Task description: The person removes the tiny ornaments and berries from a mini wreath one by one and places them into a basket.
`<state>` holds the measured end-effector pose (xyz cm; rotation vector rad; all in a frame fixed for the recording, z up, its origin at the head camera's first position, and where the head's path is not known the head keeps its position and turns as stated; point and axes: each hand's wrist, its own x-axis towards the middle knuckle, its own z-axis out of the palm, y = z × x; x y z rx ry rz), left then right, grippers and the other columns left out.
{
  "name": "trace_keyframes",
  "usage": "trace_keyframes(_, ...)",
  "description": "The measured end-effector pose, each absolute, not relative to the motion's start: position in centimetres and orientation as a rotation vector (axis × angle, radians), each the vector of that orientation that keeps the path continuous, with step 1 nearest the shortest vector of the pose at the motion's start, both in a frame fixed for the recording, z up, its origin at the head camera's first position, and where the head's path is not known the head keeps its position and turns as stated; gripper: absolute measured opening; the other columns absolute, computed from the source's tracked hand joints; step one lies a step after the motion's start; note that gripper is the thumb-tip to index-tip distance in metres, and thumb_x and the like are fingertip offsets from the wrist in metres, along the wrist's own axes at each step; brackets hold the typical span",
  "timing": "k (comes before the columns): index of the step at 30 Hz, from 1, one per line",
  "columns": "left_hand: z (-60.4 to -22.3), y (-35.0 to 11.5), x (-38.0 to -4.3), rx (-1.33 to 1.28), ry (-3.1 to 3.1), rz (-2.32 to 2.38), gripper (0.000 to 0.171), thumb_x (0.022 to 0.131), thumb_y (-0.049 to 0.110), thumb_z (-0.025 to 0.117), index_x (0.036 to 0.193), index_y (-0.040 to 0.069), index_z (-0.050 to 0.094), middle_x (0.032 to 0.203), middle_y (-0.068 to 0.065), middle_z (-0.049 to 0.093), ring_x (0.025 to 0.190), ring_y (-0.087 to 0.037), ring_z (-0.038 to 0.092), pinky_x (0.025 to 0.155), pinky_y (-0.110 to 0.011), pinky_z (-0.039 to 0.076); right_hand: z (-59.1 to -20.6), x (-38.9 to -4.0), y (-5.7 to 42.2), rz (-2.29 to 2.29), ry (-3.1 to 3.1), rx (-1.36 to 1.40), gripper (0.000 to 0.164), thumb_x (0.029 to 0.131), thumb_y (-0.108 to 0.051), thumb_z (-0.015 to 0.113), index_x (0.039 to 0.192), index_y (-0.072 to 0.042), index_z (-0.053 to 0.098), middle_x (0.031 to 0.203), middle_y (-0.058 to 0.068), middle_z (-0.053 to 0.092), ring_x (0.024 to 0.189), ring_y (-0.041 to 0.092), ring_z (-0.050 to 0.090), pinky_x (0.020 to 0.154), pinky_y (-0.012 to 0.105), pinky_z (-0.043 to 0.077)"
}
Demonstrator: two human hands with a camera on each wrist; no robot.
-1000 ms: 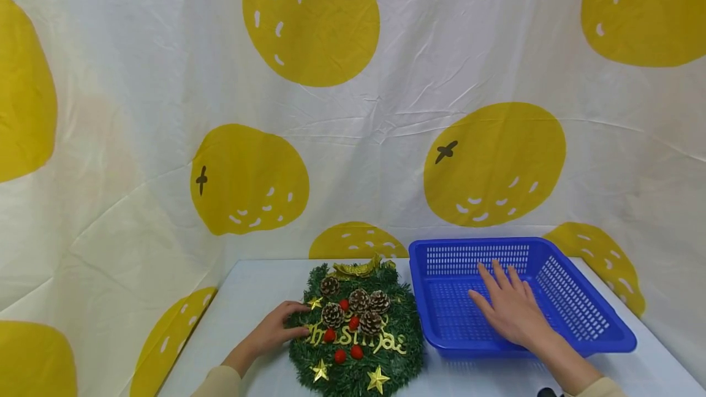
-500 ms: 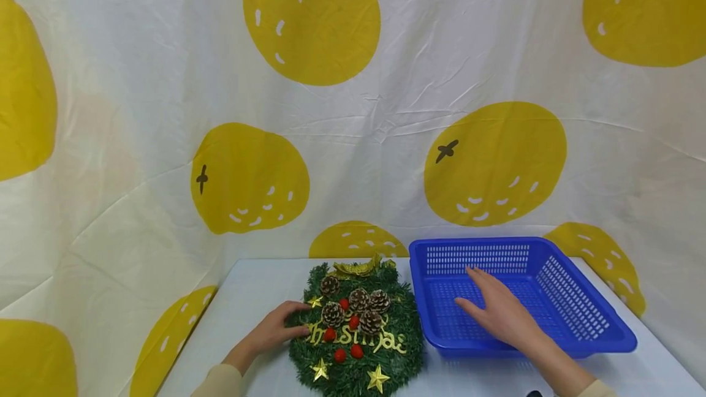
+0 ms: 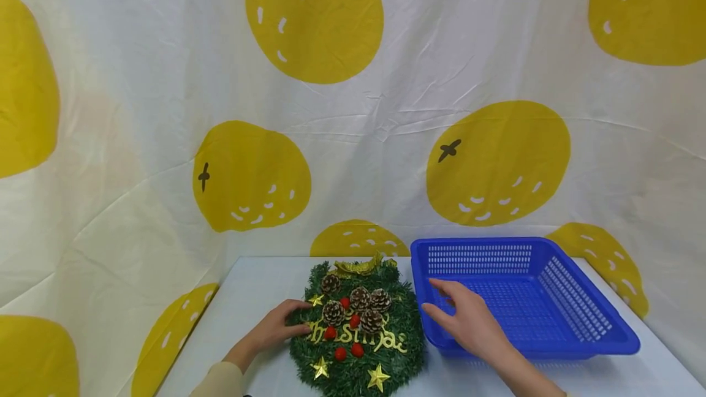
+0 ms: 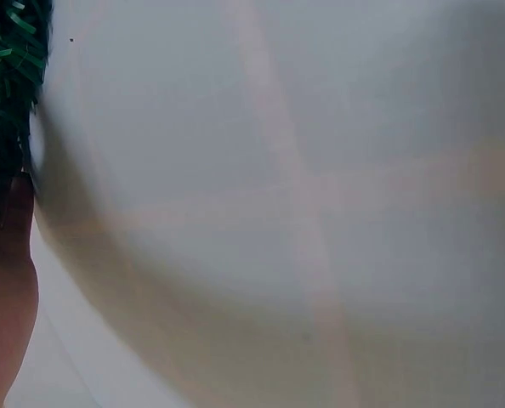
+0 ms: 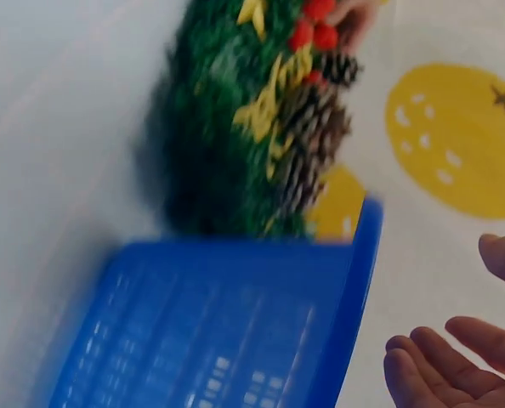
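Observation:
A green tinsel Christmas wreath point(image 3: 405, 323) with pine cones point(image 3: 372, 321), red berries point(image 3: 340, 354), gold stars and gold lettering lies on the white table. At its left edge my left hand point(image 3: 276, 324) grips the greenery, thumb and fingers set on the tinsel; some fingertips are hidden in it. In the left wrist view, part of that hand point(image 4: 6, 280) shows against the wreath's side. My right hand point(image 3: 469, 323) hovers over the left part of a blue plastic basket point(image 3: 598, 299), fingers loosely bent and holding nothing. The right wrist view shows its fingers point(image 5: 435, 365) apart from the basket rim.
The basket, with slotted walls, stands close to the wreath's right side. Behind the table point(image 3: 256, 283) hangs a white cloth point(image 3: 358, 158) printed with big yellow fruits. White tabletop shows left of the wreath and in front of the basket.
My right hand has moved left across the basket toward the wreath, its spread fingers drawing closer together. The left hand, wreath and basket stay where they were.

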<state>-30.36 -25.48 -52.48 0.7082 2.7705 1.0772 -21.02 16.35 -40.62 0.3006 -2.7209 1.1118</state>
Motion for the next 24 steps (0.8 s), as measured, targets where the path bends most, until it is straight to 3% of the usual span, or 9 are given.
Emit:
trace_keyframes(9, -52.5, -25.6, -30.5, 0.715, 2.751, 1.094, 0.053, 0.09, 0.043, 0.069, 0.132, 0.012, 0.059, 0.133, -0.011, 0.054, 0.126, -0.039, 0.048, 0.102, -0.06, 0.037, -41.2, -20.3, 13.2, 1.355, -2.719, 0.367, 0.059, 0.087, -0.04, 0.073, 0.134, -0.008, 0.059, 0.129, 0.012, 0.06, 0.114, 0.032, 0.06, 0.089, 0.041, 0.053)
trace_keyframes(16, -52.5, -25.7, -30.3, 0.732, 2.739, 1.078, 0.052, 0.091, 0.042, 0.068, 0.133, 0.013, 0.058, 0.134, -0.011, 0.053, 0.127, -0.04, 0.047, 0.102, -0.061, 0.036, -42.0, -19.7, 11.2, 1.486, -2.74, 0.487, 0.065, 0.088, -0.045, 0.07, 0.138, -0.006, 0.054, 0.137, 0.02, 0.053, 0.121, 0.041, 0.053, 0.092, 0.049, 0.05)
trace_keyframes(24, -52.3, -25.6, -30.2, 0.733, 2.734, 1.079, 0.053, 0.091, 0.042, 0.068, 0.134, 0.012, 0.057, 0.135, -0.012, 0.053, 0.128, -0.04, 0.046, 0.102, -0.062, 0.035, -43.7, -19.5, 9.4, 1.491, -2.764, 0.538, 0.066, 0.092, -0.046, 0.065, 0.14, -0.003, 0.05, 0.14, 0.022, 0.048, 0.125, 0.044, 0.048, 0.09, 0.059, 0.046)
